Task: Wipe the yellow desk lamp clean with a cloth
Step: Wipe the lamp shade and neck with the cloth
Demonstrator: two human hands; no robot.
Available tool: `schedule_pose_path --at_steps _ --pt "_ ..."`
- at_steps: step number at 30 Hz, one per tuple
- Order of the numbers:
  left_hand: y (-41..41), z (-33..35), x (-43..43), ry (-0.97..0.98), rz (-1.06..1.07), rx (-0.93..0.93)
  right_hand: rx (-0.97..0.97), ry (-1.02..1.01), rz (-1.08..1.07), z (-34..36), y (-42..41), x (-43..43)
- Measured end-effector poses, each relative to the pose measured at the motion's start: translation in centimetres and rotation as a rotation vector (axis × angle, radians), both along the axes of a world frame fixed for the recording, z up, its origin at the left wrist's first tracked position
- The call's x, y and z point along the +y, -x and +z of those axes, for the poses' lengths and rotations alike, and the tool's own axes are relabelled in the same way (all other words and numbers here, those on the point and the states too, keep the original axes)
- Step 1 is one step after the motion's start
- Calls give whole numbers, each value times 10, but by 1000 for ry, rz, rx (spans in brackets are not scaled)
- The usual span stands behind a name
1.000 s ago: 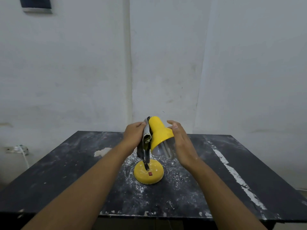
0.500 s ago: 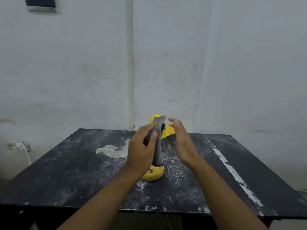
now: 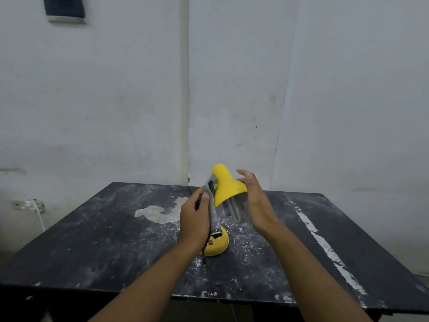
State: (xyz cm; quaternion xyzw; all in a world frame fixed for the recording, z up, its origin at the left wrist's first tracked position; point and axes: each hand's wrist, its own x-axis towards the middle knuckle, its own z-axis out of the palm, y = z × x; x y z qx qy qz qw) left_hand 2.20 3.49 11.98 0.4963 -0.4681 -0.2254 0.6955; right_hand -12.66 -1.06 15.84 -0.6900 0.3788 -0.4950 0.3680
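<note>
Table [image 3: 97, 247]: black top, scuffed, white dust scattered thickest around the lamp, 1 pale patch left of it. Lamp [image 3: 226, 185] stands near the table's middle, base [image 3: 217, 246] flat on the top, shade tilted with its open mouth facing down and right, bulb showing under the rim.

Change over the last 1 s: left hand [image 3: 195, 223] moved from behind the neck round to the near side, so it now covers the neck and part of the base. Cloth [image 3: 212, 205] went from bunched against the back of the shade to a strip running down the neck. Right hand [image 3: 256, 203] barely shifted. My read: the back of the shade is done and the wipe has moved to the neck; base and dusty table area look untouched.

Left hand: fingers curled, thumb pinching the grey cloth, which hangs from the shade joint down to just above the base.

Right hand: fingers spread and slightly curved, fingertips at the shade's right rim, steadying it. Cannot tell if the palm touches.

Cloth lies between left hand and lamp, touching the neck.
</note>
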Motion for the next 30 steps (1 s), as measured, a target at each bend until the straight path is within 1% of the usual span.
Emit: schedule_pose_path --at_steps 2,5,6,8,10,12,13,14,17,18,20,22,24,25,27,29,30 --pt "-1 -7 -1 -57 -7 -7 16 9 2 1 1 1" --pt "-11 -19 -3 -159 8 -67 49 4 16 3 5 4" --pt "-13 -19 0 -159 37 -37 64 10 18 3 7 4" --pt "-14 -10 8 -91 130 60 110 69 -36 4 8 5" --pt "-14 6 16 39 215 117 172 210 -168 8 9 10" --pt "-9 26 23 151 252 43 180 365 -244 15 7 20" --pt "-4 36 27 191 244 -8 159 390 -226 22 5 28" --pt "2 45 31 222 214 -50 119 362 -165 28 3 34" --pt "24 64 41 288 48 -133 -35 159 71 44 -1 49" --pt "31 66 43 297 -13 -173 -96 111 98 48 -1 53" --pt "38 67 45 288 -142 -274 -231 51 75 52 6 55" --pt "36 62 44 251 -200 -387 -270 60 -18 56 18 50" --pt "30 55 38 185 -149 -430 -201 180 -162 57 33 38" --pt "26 52 34 118 -111 -415 -160 248 -226 57 40 30" --pt "19 47 24 -84 -57 -370 -91 330 -306 54 48 15" --pt "13 44 15 -274 -70 -351 -57 345 -311 49 46 4" --pt "11 41 11 -333 -96 -352 -40 342 -295 45 43 -2"
